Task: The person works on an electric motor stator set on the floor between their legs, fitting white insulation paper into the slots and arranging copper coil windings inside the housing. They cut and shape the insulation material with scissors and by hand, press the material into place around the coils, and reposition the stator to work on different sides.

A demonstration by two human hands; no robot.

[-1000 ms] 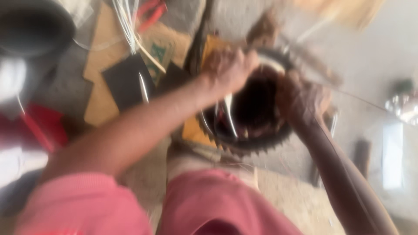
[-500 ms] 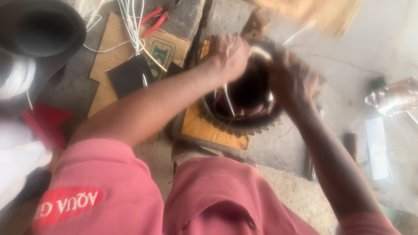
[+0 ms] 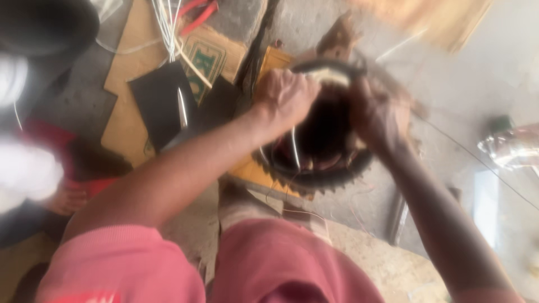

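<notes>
A round dark metal ring with a toothed outer edge (image 3: 328, 182), like a motor stator, stands on the floor in front of my knees. My left hand (image 3: 285, 95) is closed on its upper left rim. My right hand (image 3: 377, 115) grips the right rim. A thin light wire (image 3: 295, 148) hangs inside the dark bore between my hands. The view is blurred, so the fingers' exact hold is hard to make out.
Cardboard pieces (image 3: 132, 95) and a black sheet (image 3: 157, 101) lie at the left with white wires (image 3: 168, 22) and red-handled pliers (image 3: 196, 14). A yellow board (image 3: 258, 168) sits under the ring. A dark round vessel (image 3: 45, 25) is top left. Clear plastic (image 3: 514, 146) lies right.
The view has shifted and the ring now sits more centred. Both hands have stayed on the ring's rim, moving slightly around it.
</notes>
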